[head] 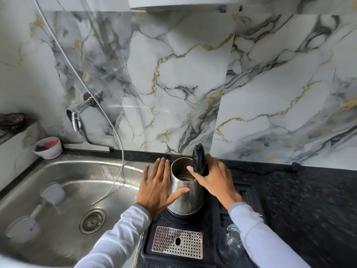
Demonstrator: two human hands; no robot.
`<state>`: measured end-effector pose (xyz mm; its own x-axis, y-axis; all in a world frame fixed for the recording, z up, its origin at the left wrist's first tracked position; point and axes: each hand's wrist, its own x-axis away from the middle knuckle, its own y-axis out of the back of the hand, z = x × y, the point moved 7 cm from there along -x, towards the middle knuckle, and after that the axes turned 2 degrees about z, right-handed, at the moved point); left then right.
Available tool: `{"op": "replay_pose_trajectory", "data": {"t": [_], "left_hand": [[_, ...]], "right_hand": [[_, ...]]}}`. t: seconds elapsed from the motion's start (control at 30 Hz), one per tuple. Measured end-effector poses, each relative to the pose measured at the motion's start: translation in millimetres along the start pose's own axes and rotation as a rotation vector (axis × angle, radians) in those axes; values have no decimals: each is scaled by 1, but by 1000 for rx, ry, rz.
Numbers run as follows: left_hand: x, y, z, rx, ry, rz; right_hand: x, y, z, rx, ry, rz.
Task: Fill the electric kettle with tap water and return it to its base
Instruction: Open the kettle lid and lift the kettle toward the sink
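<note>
The steel electric kettle (183, 200) stands upright on its black base (170, 219), right of the sink. Its black lid (199, 158) is flipped up and the inside looks dry. My left hand (156, 188) lies flat against the kettle's left side, fingers spread and thumb across the front. My right hand (214, 180) wraps the handle side behind the lid, thumb touching the lid's underside; the handle itself is hidden. The chrome tap (76, 118) juts from the marble wall above the sink's back left, with no water running.
The steel sink (77, 171) holds two translucent measuring cups (53, 193) and a drain. A white hose (119, 144) hangs into it. A perforated metal grate (177, 241) and a glass (231, 240) sit on the black tray. A small bowl (48, 147) stands at the sink's back corner.
</note>
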<state>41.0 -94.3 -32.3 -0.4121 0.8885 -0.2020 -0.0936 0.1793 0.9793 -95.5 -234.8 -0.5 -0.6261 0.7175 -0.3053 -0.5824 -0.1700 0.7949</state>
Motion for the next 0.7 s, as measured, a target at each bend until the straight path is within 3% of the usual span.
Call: {"op": "replay_pose_trajectory", "data": {"t": [0.13, 0.33, 0.5, 0.7], "left_hand": [[-3, 1, -1, -34, 16, 14], [2, 13, 1, -12, 53, 28], [6, 70, 27, 64, 58, -148], [13, 122, 112, 8, 81, -203]], "right_hand": [[-12, -1, -9, 4, 57, 32], [-22, -1, -12, -134, -9, 7], [-37, 26, 40, -201, 26, -75], [-68, 18, 138, -184, 95, -109]]}}
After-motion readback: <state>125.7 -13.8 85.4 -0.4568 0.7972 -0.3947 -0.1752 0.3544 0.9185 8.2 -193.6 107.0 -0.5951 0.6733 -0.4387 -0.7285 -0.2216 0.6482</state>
